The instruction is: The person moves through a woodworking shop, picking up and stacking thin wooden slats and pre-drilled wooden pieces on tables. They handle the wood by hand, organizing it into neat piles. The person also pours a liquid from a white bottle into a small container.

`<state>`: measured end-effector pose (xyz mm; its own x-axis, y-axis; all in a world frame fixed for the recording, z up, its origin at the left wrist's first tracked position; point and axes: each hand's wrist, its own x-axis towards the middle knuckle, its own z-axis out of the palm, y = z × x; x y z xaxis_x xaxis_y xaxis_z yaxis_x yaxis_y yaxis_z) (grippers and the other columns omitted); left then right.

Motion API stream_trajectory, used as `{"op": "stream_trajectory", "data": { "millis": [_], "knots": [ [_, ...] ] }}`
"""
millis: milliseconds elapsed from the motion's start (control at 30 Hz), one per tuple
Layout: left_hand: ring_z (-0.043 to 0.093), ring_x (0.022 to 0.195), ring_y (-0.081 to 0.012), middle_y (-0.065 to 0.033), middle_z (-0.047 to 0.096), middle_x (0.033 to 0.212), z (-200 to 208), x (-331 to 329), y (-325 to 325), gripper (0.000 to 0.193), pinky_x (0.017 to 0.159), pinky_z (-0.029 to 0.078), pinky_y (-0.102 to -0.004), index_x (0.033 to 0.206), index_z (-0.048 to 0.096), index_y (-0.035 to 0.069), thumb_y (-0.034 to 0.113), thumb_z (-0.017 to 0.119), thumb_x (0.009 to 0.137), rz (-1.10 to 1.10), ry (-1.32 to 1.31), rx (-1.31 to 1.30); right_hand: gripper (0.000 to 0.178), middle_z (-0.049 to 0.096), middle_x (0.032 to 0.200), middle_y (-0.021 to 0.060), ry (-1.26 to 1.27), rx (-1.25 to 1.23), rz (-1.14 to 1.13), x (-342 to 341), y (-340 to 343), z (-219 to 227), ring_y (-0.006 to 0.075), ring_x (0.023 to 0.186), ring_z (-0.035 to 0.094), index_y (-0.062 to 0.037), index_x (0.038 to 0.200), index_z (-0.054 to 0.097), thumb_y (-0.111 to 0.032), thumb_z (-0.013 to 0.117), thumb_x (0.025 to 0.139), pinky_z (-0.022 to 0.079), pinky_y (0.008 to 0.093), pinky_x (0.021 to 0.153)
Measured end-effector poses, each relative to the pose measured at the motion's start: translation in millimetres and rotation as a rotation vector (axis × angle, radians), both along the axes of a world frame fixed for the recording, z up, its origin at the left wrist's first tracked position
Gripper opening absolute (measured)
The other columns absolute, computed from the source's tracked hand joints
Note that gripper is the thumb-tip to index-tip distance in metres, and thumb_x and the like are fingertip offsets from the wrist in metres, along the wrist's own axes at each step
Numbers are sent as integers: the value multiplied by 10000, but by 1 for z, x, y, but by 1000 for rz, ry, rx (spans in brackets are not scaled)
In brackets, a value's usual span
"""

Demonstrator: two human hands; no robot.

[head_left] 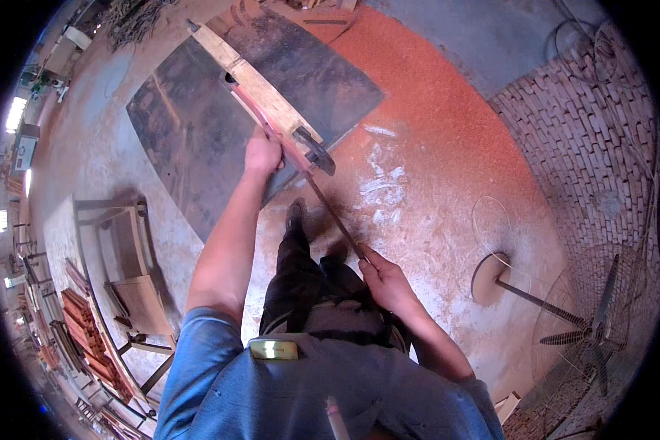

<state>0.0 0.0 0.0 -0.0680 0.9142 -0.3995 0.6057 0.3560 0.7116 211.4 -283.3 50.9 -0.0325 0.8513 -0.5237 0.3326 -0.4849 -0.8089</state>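
My left hand (264,152) is closed round a narrow reddish piece of wood (290,150), out in front of me. Alongside it runs a long pale wooden bar (249,77) with a dark metal fitting (315,152) at its near end, like a clamp jaw. How bar and fitting join is too small to tell. From that near end a thin dark brown strip (334,209) slants back towards me. Its lower end is gripped between the thumb and fingers of my right hand (385,279), close to my waist.
A dark flat sheet (183,117) lies on the floor beneath the bar, with orange-red dust (433,95) beside it. A large fan (590,334) stands at right by stacked bricks (587,132). At left are a wooden frame (136,242) and stacked red-brown wood pieces (88,337).
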Motion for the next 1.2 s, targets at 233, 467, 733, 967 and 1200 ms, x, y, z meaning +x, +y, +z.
{"op": "stream_trajectory", "data": {
  "millis": [233,467,733,967,1200],
  "knots": [
    [639,506,-294,-227,655,740,-6,1,0,267,568,514,-413,1055,441,-27,208,490,937,-13,53,59,418,578,1304,181,-90,-56,-38,-16,25,16,221,1194,550,-34,1369,476,-218,482,994,409,297,993],
    [621,840,-482,-334,628,880,-28,-5,4,327,782,477,-539,1063,425,-32,255,501,925,-60,218,222,427,595,1165,198,-103,-81,-27,-10,16,28,287,1073,555,-21,1354,482,-231,487,982,439,325,929],
    [588,922,-518,-349,619,939,-19,-3,5,329,836,454,-555,1058,435,-22,270,503,922,-48,197,134,413,580,1263,222,-101,-58,-36,-14,15,27,347,1195,555,-36,1346,491,-234,490,984,426,342,999],
    [586,944,-511,-350,616,960,-15,-4,9,344,850,453,-544,1076,435,-27,281,483,932,-48,157,122,422,587,1260,212,-44,-106,-80,-22,21,16,294,1179,562,-36,1359,482,-236,491,988,425,321,989],
    [586,946,-512,-351,615,961,-16,-4,8,322,853,451,-548,1068,430,-24,267,473,936,-65,202,149,427,592,1234,229,-130,-101,-38,-28,32,25,332,1157,566,-49,1355,489,-250,496,978,437,352,976]
  ]
}}
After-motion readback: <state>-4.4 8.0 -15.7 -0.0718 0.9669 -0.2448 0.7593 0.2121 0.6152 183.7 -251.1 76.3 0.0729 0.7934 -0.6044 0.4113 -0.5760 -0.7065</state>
